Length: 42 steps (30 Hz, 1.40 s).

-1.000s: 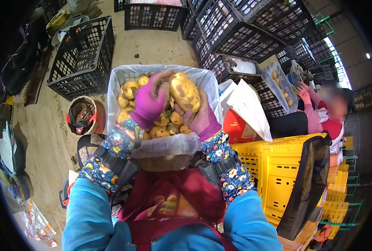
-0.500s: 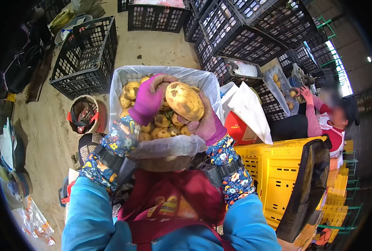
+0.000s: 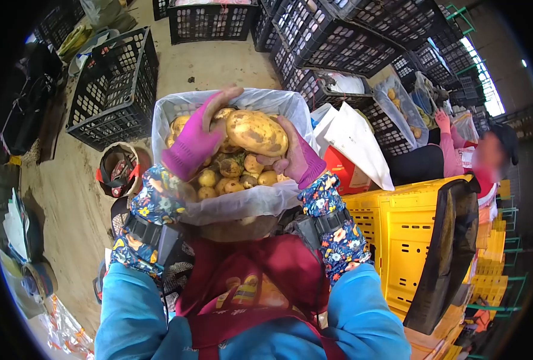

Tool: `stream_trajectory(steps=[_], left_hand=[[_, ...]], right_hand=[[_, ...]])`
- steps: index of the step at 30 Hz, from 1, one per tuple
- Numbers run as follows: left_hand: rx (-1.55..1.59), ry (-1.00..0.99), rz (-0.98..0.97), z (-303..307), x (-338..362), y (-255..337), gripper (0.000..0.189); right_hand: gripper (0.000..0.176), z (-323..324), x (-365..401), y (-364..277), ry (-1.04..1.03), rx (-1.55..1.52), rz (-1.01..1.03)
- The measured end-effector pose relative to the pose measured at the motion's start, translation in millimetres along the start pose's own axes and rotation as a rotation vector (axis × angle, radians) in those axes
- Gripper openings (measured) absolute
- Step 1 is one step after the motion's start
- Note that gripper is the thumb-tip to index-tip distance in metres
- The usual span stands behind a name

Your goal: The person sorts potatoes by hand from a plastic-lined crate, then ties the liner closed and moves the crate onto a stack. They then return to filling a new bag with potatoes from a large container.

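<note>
A large, mud-spotted potato (image 3: pixel 257 132) is held over a crate (image 3: pixel 242 207) lined with clear plastic. My right hand (image 3: pixel 297 153), in a purple glove, has its fingers around the potato's right end and underside. At the potato's left, my left hand (image 3: pixel 197 137), gloved the same way, has its thumb and fingers spread apart, with no grip on anything visible. Smaller potatoes (image 3: pixel 230 185) fill the crate below both hands, some with dark soil on them.
Left of the lined crate stand an empty black crate (image 3: pixel 112 90) and a round bucket (image 3: pixel 119 170). Stacked black crates (image 3: pixel 344 45) rise ahead. A yellow crate (image 3: pixel 405 240) is at the right, with a seated person (image 3: pixel 488 156) beyond it.
My left hand has come off the potato, moved left and spread its fingers. The potato has turned to lie more level in my right hand. The view has shifted slightly.
</note>
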<state>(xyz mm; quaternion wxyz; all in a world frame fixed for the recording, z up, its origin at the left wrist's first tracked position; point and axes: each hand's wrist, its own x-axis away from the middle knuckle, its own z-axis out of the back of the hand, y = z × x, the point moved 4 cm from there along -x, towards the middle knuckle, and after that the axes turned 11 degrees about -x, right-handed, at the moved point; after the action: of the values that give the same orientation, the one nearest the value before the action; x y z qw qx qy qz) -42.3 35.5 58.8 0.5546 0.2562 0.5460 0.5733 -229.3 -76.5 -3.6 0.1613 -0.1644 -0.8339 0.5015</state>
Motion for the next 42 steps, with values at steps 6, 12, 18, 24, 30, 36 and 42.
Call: stream_trajectory(steps=[6,12,18,24,30,36,42], left_hand=[[0.334,-0.202,0.407,-10,15,-4,0.067],[0.276,-0.186,0.410,-13,17,-11,0.056],[0.473,-0.066,0.556,-18,20,-31,0.049],[0.626,-0.056,0.718,-21,28,-40,0.050],[0.108,-0.098,0.136,-17,27,-48,0.049],[0.365,-0.301,0.280,-14,30,-49,0.047],[0.273,-0.271,0.100,-9,27,-20,0.046]], right_hand=[[0.076,-30,1,-17,0.347,0.076,0.059],[0.054,-11,-10,-17,0.220,0.981,0.438],[0.060,11,-15,-17,0.341,0.132,0.064],[0.069,-25,-7,-29,0.149,0.551,0.383],[0.047,-28,2,-47,0.189,0.348,0.257],[0.053,-32,1,-30,0.135,-0.276,0.170],[0.062,-19,-1,-27,0.120,0.201,0.283]])
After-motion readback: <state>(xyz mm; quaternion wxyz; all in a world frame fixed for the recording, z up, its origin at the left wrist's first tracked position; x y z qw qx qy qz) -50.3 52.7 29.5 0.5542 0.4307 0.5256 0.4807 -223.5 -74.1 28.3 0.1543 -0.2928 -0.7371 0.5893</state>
